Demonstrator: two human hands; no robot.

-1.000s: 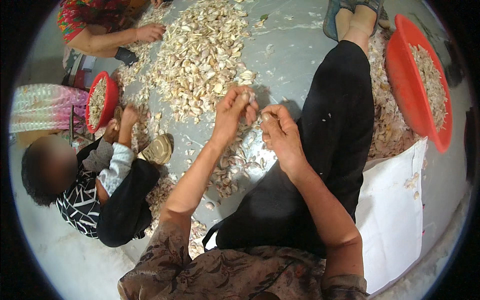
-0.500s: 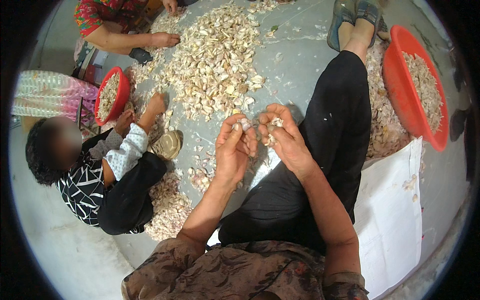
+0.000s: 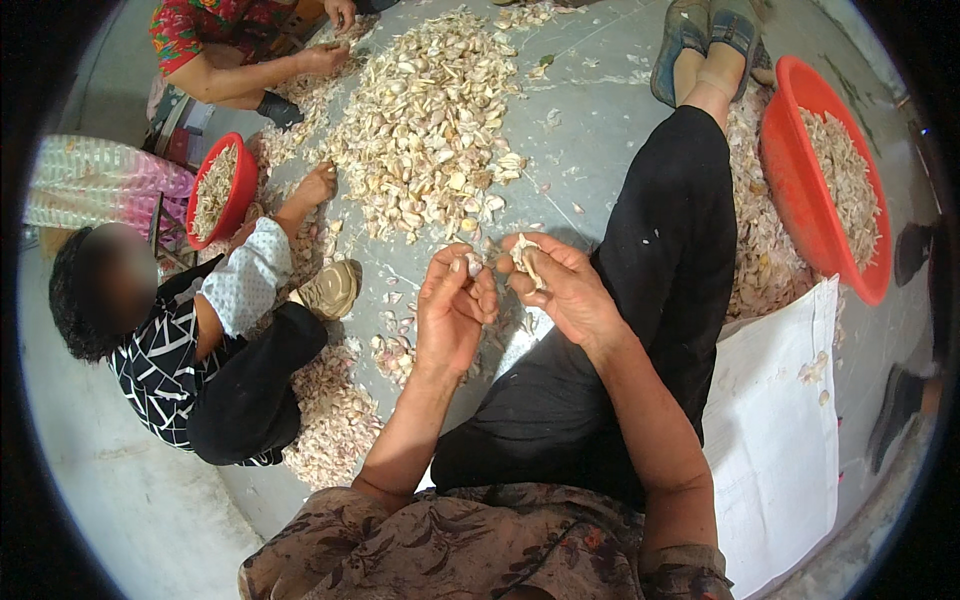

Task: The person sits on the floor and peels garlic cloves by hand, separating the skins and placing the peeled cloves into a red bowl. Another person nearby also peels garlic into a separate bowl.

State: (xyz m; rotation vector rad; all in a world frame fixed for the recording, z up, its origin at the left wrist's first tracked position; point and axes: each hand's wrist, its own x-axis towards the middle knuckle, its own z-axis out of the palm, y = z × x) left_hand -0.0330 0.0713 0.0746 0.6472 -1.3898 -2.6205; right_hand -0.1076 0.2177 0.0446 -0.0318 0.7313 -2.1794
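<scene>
My left hand (image 3: 450, 305), palm up, has its fingers curled round a small pale garlic piece (image 3: 475, 265). Just beside it, my right hand (image 3: 565, 290) pinches a whitish garlic piece with papery skin (image 3: 527, 258); their fingertips almost meet. Beneath my hands, scattered cloves (image 3: 395, 355) lie on the grey floor (image 3: 570, 170). Beyond them spreads a heap of loose garlic cloves (image 3: 420, 130). My black-trousered leg (image 3: 660, 220) stretches forward to the right of my hands.
A red basin (image 3: 790, 170) of pale peelings stands right, beside a white sack (image 3: 770, 430) and more garlic. A co-worker (image 3: 170, 370) sits left near a smaller red bowl (image 3: 243, 195); another (image 3: 215, 55) works at the upper left. Dark shoes (image 3: 895, 410) show at the far right.
My hands came together from a second ago and have shifted slightly down and left since. The left co-worker's hand moved up toward the heap. Dark shoes have appeared at the right edge.
</scene>
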